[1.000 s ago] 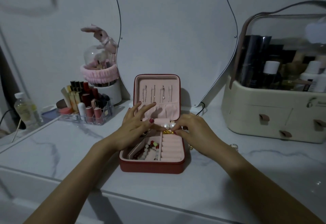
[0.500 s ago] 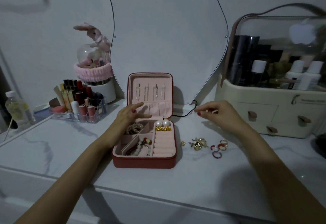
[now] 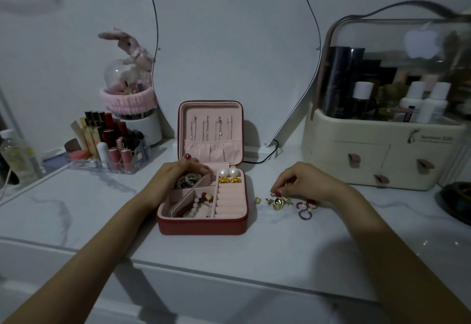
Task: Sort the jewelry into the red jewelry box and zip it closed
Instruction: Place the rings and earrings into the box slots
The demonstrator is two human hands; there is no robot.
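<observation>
Fingertips of the right hand (image 3: 303,183) are curled down over the loose rings (image 3: 279,201) on the marble top, whether one is pinched yet I cannot tell, while the left hand (image 3: 175,178) rests with bent fingers on the back left corner of the open red jewelry box (image 3: 204,227), holding nothing. Sorting is mid-way: pearl earrings (image 3: 228,172) sit inside, rings lie just beside the box. Next, a fine pinch on one ring and a slot into the ring rolls (image 3: 230,201).
</observation>
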